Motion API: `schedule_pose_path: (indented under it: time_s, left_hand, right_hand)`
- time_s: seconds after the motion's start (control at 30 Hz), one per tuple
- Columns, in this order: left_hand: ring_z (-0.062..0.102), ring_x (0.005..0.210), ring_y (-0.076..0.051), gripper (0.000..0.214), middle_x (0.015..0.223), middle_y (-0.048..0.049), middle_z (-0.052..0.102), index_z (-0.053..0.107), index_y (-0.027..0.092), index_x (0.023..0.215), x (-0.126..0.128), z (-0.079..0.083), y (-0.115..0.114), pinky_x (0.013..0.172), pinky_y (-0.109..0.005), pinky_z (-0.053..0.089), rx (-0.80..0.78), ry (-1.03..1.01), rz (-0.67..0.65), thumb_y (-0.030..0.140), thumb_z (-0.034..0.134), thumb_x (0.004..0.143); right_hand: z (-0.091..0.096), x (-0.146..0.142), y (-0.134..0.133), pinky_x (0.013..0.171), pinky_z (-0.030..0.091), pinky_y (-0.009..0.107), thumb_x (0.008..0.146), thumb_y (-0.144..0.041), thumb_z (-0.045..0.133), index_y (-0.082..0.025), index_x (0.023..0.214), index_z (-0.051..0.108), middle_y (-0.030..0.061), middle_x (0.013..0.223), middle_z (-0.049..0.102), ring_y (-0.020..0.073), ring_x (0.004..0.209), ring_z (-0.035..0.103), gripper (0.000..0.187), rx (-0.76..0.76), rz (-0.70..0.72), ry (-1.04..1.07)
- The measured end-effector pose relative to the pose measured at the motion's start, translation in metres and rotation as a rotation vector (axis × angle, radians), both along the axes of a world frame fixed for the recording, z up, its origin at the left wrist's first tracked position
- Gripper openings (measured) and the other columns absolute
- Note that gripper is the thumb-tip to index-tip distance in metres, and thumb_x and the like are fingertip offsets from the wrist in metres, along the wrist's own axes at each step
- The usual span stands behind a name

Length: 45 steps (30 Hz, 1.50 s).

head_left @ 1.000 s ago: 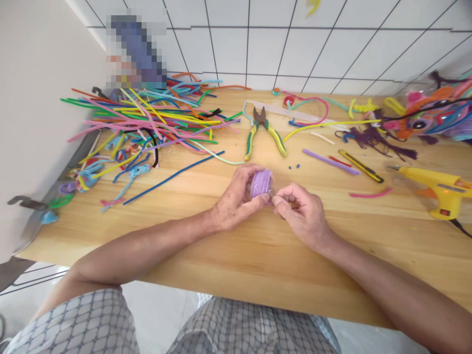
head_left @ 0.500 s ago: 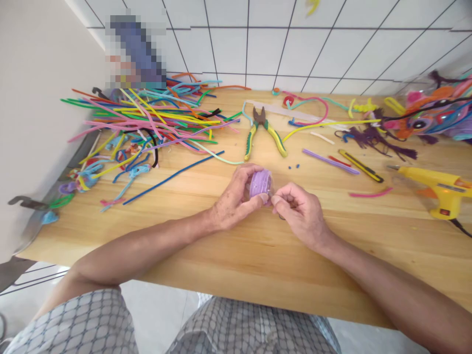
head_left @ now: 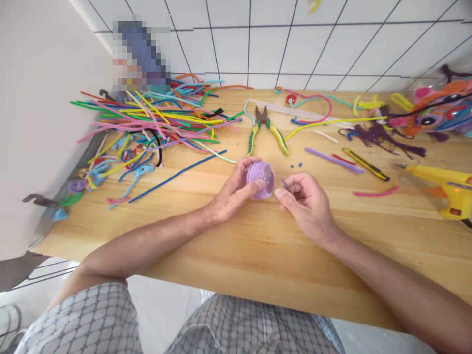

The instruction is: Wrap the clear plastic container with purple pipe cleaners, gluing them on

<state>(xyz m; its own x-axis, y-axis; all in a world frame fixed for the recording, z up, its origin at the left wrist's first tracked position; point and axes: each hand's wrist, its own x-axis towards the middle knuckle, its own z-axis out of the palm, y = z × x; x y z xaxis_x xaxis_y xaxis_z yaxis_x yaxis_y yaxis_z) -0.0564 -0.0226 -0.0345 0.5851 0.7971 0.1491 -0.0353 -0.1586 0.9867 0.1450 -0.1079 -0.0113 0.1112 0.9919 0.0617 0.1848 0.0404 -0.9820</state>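
Observation:
My left hand (head_left: 236,191) is wrapped round a purple ring (head_left: 260,173), which looks like coiled pipe cleaner around a clear plastic core. Its open end is turned to the right, and my left thumb presses on its near side. Just right of the ring, my right hand (head_left: 308,204) pinches a small dark pointed piece (head_left: 283,183) between thumb and fingers; too little of it shows to name it. A narrow gap separates the right fingertips from the ring. Beyond both hands lie pliers (head_left: 262,115) with yellow and green handles spread apart.
A heap of coloured pipe cleaners (head_left: 184,115) covers the back left of the wooden table (head_left: 221,255). To the right lie a purple pipe cleaner (head_left: 332,160), a yellow utility knife (head_left: 365,163) and a yellow glue gun (head_left: 438,182). A tiled wall (head_left: 273,44) stands behind.
My right hand has drawn away from the purple ring, slightly right, with the small dark piece in its pinch. The ring has turned so that its open end shows more. The view has shifted slightly.

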Motion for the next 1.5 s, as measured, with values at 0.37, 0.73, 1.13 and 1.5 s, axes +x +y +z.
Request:
schedule_pose_path:
  time_s: [0.37,0.73,1.13,1.5]
  left_hand:
    - [0.063,0.131,-0.027,0.054,0.14,-0.0117,0.064,0.046,0.024,0.147,0.001,-0.001,-0.006,0.119,-0.048,0.05,-0.007,-0.037,-0.117,0.056,0.062,0.107]
    - [0.058,0.138,-0.03,0.055,0.144,-0.014,0.056,0.044,0.024,0.148,-0.003,0.001,-0.008,0.121,-0.052,0.049,0.1,0.067,-0.109,0.047,0.067,0.104]
    - [0.06,0.138,-0.031,0.062,0.143,-0.0151,0.057,0.047,0.022,0.15,0.002,-0.007,-0.004,0.123,-0.052,0.05,0.344,0.076,-0.105,0.04,0.075,0.097]
    - [0.062,0.138,-0.034,0.064,0.145,-0.0172,0.061,0.045,0.022,0.155,-0.003,0.007,-0.002,0.12,-0.055,0.053,0.365,0.133,-0.183,0.035,0.07,0.098]
  right_hand:
    - [-0.009,-0.005,-0.002,0.059,0.043,0.027,0.087,-0.041,0.08,-0.027,0.1,0.052,-0.008,0.071,0.056,0.0123,0.063,0.053,0.034,-0.029,-0.018,-0.026]
    - [-0.016,-0.003,-0.003,0.057,0.042,0.026,0.089,-0.039,0.078,-0.028,0.103,0.05,-0.0091,0.071,0.055,0.0117,0.06,0.052,0.033,-0.022,0.023,-0.041]
    - [0.008,0.016,-0.003,0.055,0.047,0.026,0.099,-0.037,0.066,-0.026,0.095,0.061,-0.0023,0.072,0.069,0.0143,0.061,0.064,0.013,0.1,0.019,-0.286]
    - [0.012,0.017,0.003,0.053,0.044,0.024,0.092,-0.037,0.075,-0.024,0.093,0.065,-0.0035,0.07,0.067,0.0125,0.058,0.06,0.016,0.127,0.01,-0.296]
